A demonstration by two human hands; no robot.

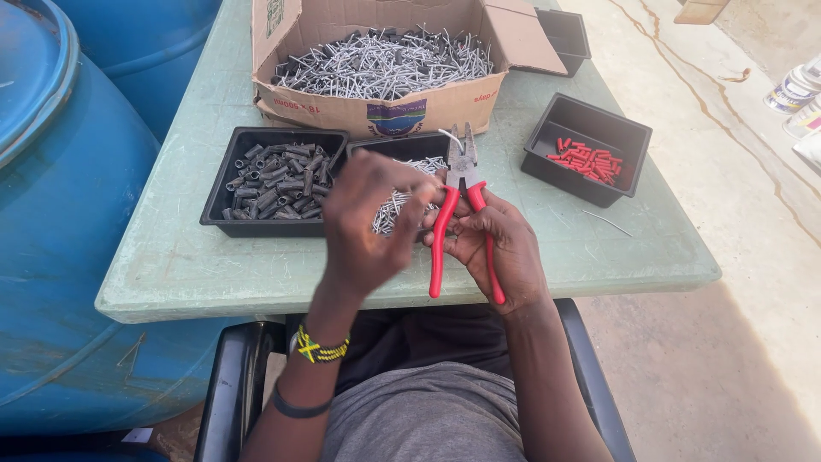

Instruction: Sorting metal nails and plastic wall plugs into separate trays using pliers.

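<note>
We hold the red-handled steel pliers [463, 214] upright over the near edge of the pale green table [599, 257], just above the middle tray. Our right hand [500, 248] is wrapped around the handles from below, and a thin bent steel wire [451, 138] pokes out beside the pliers' nose; whether the tool grips it we cannot tell. Our left hand [363, 222] is curled, fingertips drawn together toward the handle tops, though what they pinch is hidden. The pliers look heavy and rigid for their size, and we judge the rubbery red sleeves the surest place to grasp, since the bare metal head would be slick. The black plastic tray on the left [275, 181] holds short dark grey tubes; the middle black tray [402, 147] holds loose silvery wire pieces; the right black tray [588, 150] holds small red sleeves. Behind them, an open brown cardboard box [376, 111] is heaped with more silvery wire pieces.
</note>
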